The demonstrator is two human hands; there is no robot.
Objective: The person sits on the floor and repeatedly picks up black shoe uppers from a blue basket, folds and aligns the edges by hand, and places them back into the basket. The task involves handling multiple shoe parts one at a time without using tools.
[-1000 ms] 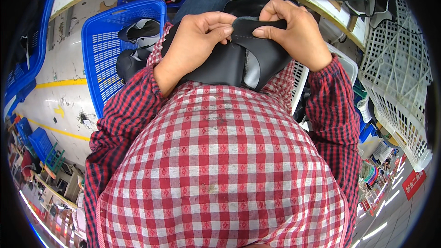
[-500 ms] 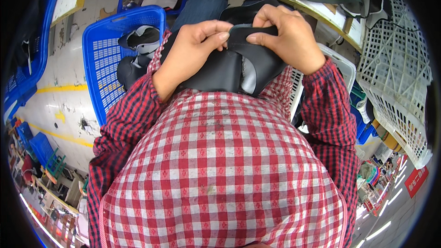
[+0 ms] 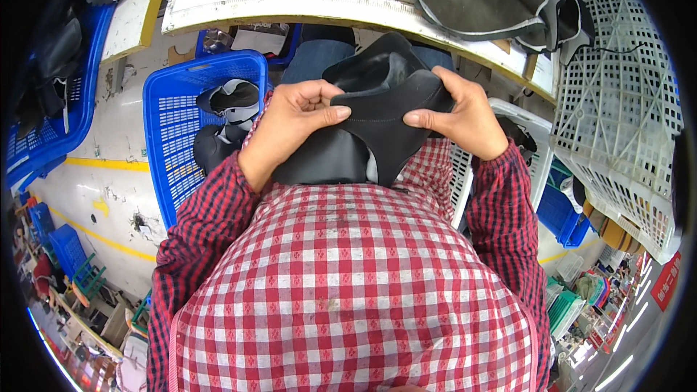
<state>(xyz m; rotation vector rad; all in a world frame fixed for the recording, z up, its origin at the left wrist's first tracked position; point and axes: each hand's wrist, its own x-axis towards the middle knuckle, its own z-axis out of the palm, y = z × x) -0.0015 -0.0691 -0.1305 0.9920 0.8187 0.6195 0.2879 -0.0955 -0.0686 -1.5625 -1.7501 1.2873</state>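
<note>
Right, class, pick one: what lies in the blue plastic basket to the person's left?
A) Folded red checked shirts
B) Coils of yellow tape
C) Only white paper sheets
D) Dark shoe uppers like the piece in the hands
D: the blue plastic basket holds dark shoe uppers with pale edging, like the black shoe upper that the left hand and right hand grip.

Free room and obstacles. Open floor [image 3: 109,196] lies at far left. The blue basket [image 3: 174,123] bounds the left hand [image 3: 290,127]; the white basket [image 3: 534,156] bounds the right hand [image 3: 465,116]. The bench edge [image 3: 348,18] closes the front; the black piece [image 3: 370,112] fills the gap between hands.
</note>
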